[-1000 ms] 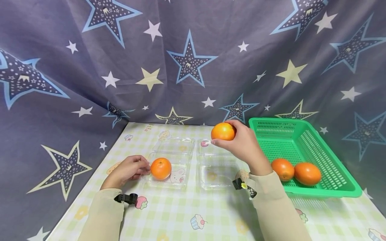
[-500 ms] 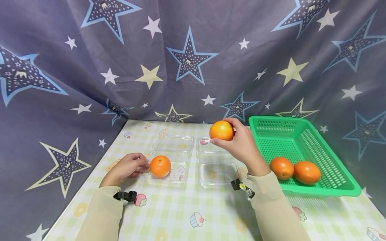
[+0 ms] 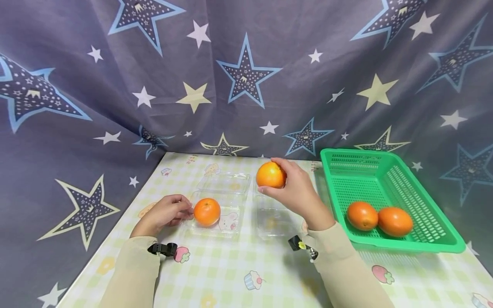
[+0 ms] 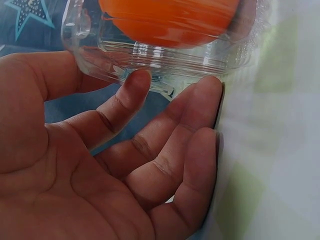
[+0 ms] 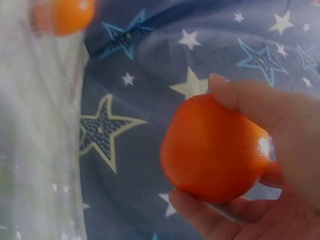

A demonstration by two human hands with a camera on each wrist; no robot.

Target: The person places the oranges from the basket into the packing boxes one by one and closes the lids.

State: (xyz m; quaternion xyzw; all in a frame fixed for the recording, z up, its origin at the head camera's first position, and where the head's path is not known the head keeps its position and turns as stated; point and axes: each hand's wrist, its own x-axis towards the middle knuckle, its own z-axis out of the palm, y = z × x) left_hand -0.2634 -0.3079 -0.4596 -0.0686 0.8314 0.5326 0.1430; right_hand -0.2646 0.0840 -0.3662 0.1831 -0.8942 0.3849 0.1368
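The right hand (image 3: pixel 302 192) grasped a glossy, round orange fruit (image 3: pixel 270 175), at ten o'clock from this hand. The left hand (image 3: pixel 166 212) pinched a clear plastic container (image 4: pixel 160 54) by its edge; inside, another round orange fruit (image 3: pixel 207 212) lay at three o'clock from the pinching fingers.

Orange (image 3: pixel 271 175) held aloft, second orange (image 3: pixel 207 212) in clear container (image 3: pixel 236 206)

Looks like a curtained-off booth, with greyish-blue, star-printed fabric (image 3: pixel 254 122) beyond the far and left edges of a green-and-white checked tabletop (image 3: pixel 215 265).
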